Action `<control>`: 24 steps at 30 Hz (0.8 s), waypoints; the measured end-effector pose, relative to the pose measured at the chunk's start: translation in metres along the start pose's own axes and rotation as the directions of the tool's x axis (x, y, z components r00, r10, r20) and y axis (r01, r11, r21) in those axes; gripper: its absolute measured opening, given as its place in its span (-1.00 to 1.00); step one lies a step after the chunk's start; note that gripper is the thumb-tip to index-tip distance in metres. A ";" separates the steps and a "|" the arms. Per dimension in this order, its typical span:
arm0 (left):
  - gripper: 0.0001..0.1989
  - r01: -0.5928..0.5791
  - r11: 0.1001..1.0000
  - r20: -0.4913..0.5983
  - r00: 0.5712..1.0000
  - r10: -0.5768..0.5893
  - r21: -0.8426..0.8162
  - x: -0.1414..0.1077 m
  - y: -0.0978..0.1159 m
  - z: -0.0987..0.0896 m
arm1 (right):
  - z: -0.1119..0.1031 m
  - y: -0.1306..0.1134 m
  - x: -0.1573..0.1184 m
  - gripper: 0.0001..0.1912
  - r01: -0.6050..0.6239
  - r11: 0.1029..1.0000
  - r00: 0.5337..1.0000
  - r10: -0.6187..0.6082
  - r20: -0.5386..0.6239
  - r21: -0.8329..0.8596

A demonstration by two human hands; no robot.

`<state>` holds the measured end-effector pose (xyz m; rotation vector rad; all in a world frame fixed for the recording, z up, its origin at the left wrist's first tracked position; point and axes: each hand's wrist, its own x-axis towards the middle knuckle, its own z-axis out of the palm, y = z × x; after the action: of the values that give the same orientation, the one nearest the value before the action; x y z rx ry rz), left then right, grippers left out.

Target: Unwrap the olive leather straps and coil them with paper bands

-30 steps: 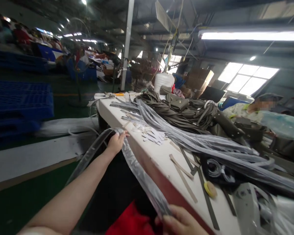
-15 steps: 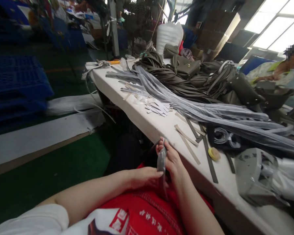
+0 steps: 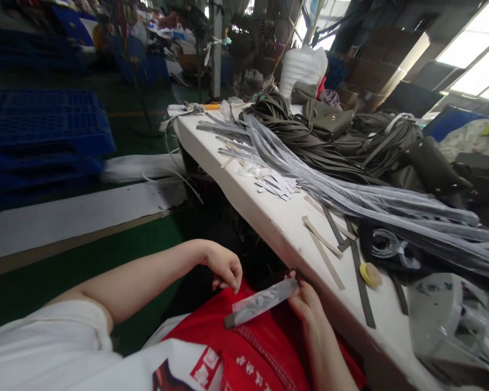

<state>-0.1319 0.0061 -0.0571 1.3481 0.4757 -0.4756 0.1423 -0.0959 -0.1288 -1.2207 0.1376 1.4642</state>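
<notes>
My right hand (image 3: pixel 303 298) is closed on one end of a strap in a clear plastic sleeve (image 3: pixel 264 300). The sleeve slants down to the left over my red apron, and the dark bare strap end (image 3: pixel 230 320) sticks out at its lower left. Just above that end is my left hand (image 3: pixel 227 267), apart from the sleeve, its fingers curled and the thumb pressed toward them. Whatever its fingertips may pinch is hidden. A bundle of plastic-sleeved straps (image 3: pixel 330 187) lies along the white table (image 3: pixel 261 209) in front of me.
Dark straps and bags (image 3: pixel 330 117) are heaped at the back. White paper slips (image 3: pixel 279 185), loose strips, a yellow tape roll (image 3: pixel 370 275) and a grey tape dispenser (image 3: pixel 436 309) lie on the table. Blue pallets (image 3: pixel 44 130) stand at left. A co-worker's sleeve (image 3: pixel 464 138) shows at far right.
My left hand has come off the sleeved strap and moved up and left. The strap has swung from upright to slanting across my lap in my right hand. The view has shifted left.
</notes>
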 end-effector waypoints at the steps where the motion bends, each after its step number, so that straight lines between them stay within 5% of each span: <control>1: -0.62 -0.021 1.000 -0.048 0.999 0.021 0.000 0.008 -0.002 0.004 | -0.004 -0.001 0.000 -0.71 0.018 1.000 1.000 -0.018 -0.003 -0.019; 5: -0.53 -0.096 0.995 -0.244 0.965 0.097 0.016 0.043 -0.006 0.023 | -0.013 -0.001 0.002 -0.79 0.091 0.987 0.995 -0.094 -0.016 -0.132; 10: -0.47 -0.061 0.997 0.117 0.991 0.067 -0.054 0.060 -0.010 0.037 | -0.024 0.004 -0.004 -0.92 0.157 0.913 0.986 -0.167 0.005 -0.378; 14: -0.53 -0.041 0.999 0.087 0.995 0.040 0.013 0.056 -0.013 0.031 | -0.027 0.003 -0.022 -0.75 0.239 0.790 0.965 -0.259 0.046 -0.565; 17: -0.56 -0.011 1.000 0.144 0.989 0.014 -0.021 0.058 -0.011 0.030 | -0.014 0.005 -0.041 -0.63 0.478 0.508 0.869 -0.394 0.300 -0.717; 20: -0.58 -0.015 0.998 0.165 0.986 0.025 -0.059 0.063 -0.006 0.034 | 0.003 0.013 -0.058 -0.65 0.645 0.218 0.762 -0.123 0.635 -0.732; 22: -0.57 -0.015 0.999 0.109 0.994 0.021 -0.051 0.063 -0.002 0.033 | 0.008 0.017 -0.064 -0.55 0.640 0.191 0.755 0.025 0.655 -0.744; 24: -0.55 -0.001 0.999 0.053 0.999 0.004 -0.046 0.057 0.002 0.029 | 0.007 0.017 -0.067 -0.51 0.632 0.179 0.768 -0.014 0.641 -0.754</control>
<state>-0.0829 -0.0252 -0.0838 1.2891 0.4388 -0.4946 0.1104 -0.1404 -0.0866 -1.5605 -1.6210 1.3367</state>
